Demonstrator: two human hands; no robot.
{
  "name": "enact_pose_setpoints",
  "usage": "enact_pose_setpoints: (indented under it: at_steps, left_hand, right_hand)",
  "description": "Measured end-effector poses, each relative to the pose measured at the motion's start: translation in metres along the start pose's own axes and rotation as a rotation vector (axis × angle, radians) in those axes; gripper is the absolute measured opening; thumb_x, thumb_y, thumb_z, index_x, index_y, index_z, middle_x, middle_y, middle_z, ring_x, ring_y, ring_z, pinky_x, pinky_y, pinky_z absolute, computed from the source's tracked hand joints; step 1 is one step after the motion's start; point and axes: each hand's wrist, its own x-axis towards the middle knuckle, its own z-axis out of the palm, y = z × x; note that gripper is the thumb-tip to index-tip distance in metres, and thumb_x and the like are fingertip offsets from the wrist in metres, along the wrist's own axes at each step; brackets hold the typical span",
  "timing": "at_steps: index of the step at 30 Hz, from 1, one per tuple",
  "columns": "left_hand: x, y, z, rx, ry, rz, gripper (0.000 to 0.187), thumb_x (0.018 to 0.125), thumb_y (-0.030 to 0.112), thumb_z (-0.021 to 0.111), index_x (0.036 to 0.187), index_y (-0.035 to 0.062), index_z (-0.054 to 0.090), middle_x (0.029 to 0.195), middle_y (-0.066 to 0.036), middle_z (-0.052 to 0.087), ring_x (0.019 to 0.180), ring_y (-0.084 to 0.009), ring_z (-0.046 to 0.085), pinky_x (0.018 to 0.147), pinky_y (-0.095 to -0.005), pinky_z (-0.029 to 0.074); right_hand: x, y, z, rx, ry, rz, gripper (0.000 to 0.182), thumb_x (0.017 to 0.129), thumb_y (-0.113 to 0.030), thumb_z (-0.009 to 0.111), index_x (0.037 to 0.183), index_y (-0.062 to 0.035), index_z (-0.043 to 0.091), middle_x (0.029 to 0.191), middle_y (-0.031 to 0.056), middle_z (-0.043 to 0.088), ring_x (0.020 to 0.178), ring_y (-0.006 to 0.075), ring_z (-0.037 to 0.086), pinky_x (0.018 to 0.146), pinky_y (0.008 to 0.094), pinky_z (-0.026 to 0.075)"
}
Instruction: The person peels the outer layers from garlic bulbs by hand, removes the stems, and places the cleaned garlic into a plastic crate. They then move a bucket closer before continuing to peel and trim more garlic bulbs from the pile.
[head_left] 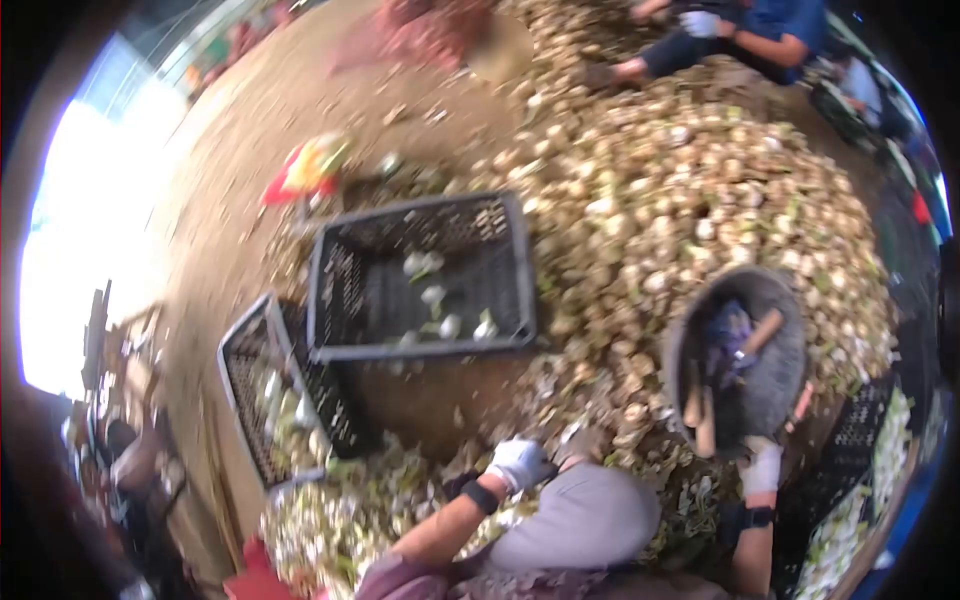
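In the head view, I register the left gloved hand (520, 464) beside the bent knee (590, 515) and the right gloved hand (763, 467) at the near rim of the dark bucket (683, 335); blur prevents me from telling whether either hand's fingers are apart or together. The bucket, containing wooden-handled tools (765, 332), lies just beyond the right fingers. The pale bulb pile (690, 220) extends beyond both hands, and the black crate (425, 348), containing a few bulbs (450, 326), lies forward-left of the left fingers.
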Motion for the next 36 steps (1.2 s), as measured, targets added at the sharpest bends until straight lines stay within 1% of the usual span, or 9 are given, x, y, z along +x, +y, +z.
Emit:
enact_pose_setpoints:
  at_steps: [1,3,7,14,22,27,30,31,36]
  left_hand:
    - [-0.005,-0.008,0.008,0.038,0.050,0.013,0.029,0.072,0.038,0.060,0.070,0.0113,0.070,0.071,-0.013,0.065,0.071,-0.0322,0.063,0.065,-0.0419,0.051]
    - [-0.021,-0.011,0.004,0.000,0.012,-0.047,0.025,0.071,0.030,0.059,0.087,0.0126,0.068,0.096,-0.017,0.061,0.089,-0.0353,0.059,0.074,-0.0441,0.050]
    - [-0.061,-0.025,0.000,-0.090,0.005,-0.059,0.052,0.071,0.020,0.059,0.123,0.0226,0.054,0.120,-0.023,0.047,0.110,-0.0433,0.044,0.088,-0.0494,0.043]
    - [-0.121,-0.077,-0.001,-0.273,-0.173,-0.116,0.028,0.078,0.034,0.060,0.084,0.0079,0.069,0.077,-0.014,0.066,0.073,-0.0314,0.062,0.068,-0.0383,0.049]
    - [-0.172,-0.188,-0.122,-0.745,1.190,-0.123,0.016,0.081,0.007,0.060,0.094,0.0005,0.065,0.080,-0.002,0.063,0.064,-0.0091,0.056,0.061,-0.0239,0.048]
    - [-0.155,-0.299,-0.225,-1.451,1.321,-0.163,0.025,0.083,0.003,0.053,0.107,0.0094,0.059,0.064,0.002,0.052,0.047,-0.0080,0.046,0.041,-0.0231,0.041]
    - [-0.116,-0.461,-0.213,-1.250,1.433,-0.250,0.049,0.079,-0.001,0.050,0.125,0.0151,0.045,0.061,0.003,0.046,0.041,-0.0081,0.039,0.035,-0.0207,0.033]
    - [-0.118,-0.479,-0.216,-1.205,1.338,-0.397,0.065,0.075,-0.003,0.056,0.135,0.0092,0.036,0.091,-0.005,0.059,0.057,-0.0137,0.055,0.046,-0.0264,0.047]
    - [-0.082,-0.496,-0.218,-1.149,1.178,-0.735,0.079,0.069,-0.005,0.056,0.139,0.0198,0.029,0.095,-0.010,0.059,0.061,-0.0202,0.057,0.046,-0.0307,0.047]
  right_hand:
    - [-0.002,-0.004,-0.012,0.180,-0.116,0.357,0.011,0.073,-0.003,0.058,0.083,-0.0022,0.063,0.083,0.0053,0.062,0.077,0.0186,0.059,0.066,0.0297,0.047]
    - [-0.021,0.025,-0.018,-0.097,-0.098,0.016,0.013,0.079,-0.007,0.054,0.087,0.0002,0.061,0.086,0.0062,0.061,0.077,0.0190,0.058,0.070,0.0322,0.048]
    - [-0.047,0.041,-0.030,0.636,-0.108,0.686,0.018,0.079,-0.012,0.055,0.092,-0.0011,0.060,0.090,0.0063,0.060,0.083,0.0197,0.056,0.074,0.0333,0.047]
    - [-0.079,0.084,0.012,0.968,-0.054,0.903,0.025,0.083,-0.018,0.049,0.099,-0.0009,0.057,0.097,0.0088,0.060,0.087,0.0240,0.055,0.080,0.0363,0.045]
    - [-0.096,0.018,0.013,1.233,-0.092,0.925,0.041,0.088,-0.033,0.050,0.118,-0.0039,0.054,0.114,0.0073,0.059,0.102,0.0229,0.055,0.087,0.0345,0.043]
    - [-0.127,0.044,-0.010,1.087,0.215,0.825,0.033,0.086,-0.031,0.054,0.106,-0.0054,0.061,0.096,0.0073,0.065,0.084,0.0250,0.060,0.072,0.0343,0.049]
    - [-0.117,0.038,-0.016,1.057,0.249,0.940,0.024,0.088,-0.021,0.049,0.100,-0.0041,0.062,0.092,0.0096,0.063,0.085,0.0254,0.059,0.072,0.0342,0.048]
    - [-0.117,0.037,-0.020,1.087,0.298,0.929,0.024,0.088,-0.021,0.049,0.100,-0.0041,0.062,0.092,0.0096,0.063,0.085,0.0254,0.059,0.072,0.0342,0.048]
    - [-0.131,-0.012,-0.048,0.806,0.279,0.922,0.020,0.085,-0.016,0.051,0.097,-0.0045,0.063,0.093,0.0122,0.064,0.086,0.0294,0.059,0.075,0.0384,0.047]
